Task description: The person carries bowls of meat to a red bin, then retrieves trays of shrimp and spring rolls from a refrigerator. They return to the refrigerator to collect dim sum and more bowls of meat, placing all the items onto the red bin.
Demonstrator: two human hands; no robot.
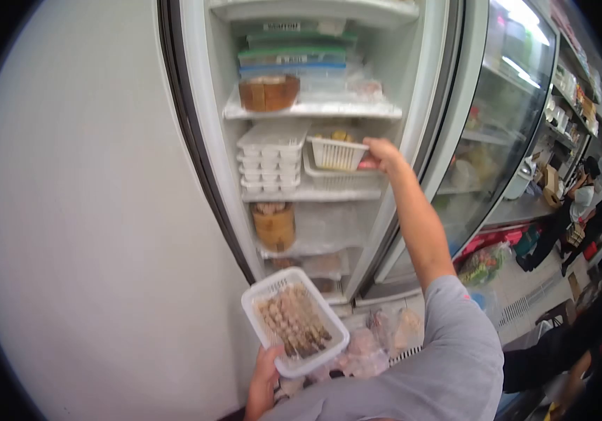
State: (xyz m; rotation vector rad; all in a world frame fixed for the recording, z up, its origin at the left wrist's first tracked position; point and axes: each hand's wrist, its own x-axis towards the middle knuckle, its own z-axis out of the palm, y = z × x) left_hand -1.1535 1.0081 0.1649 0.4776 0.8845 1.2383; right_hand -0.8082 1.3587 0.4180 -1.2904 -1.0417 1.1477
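The left hand [266, 372] grips the near edge of a white container [343, 337] of food laid in rows [291, 316], before the open fridge [428, 77]. The right hand [382, 154] grasps the right end of a small basket [338, 156] (yellowish pieces [340, 135] inside) above a larger basket [350, 181], beside stacked white trays [269, 167].

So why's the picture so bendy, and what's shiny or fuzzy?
In the head view, probably a wide lens tilts the far-right shelves and blackens the corners; also in the head view, light streaks glare on the glass door, and the upper labels are too blurred to read.
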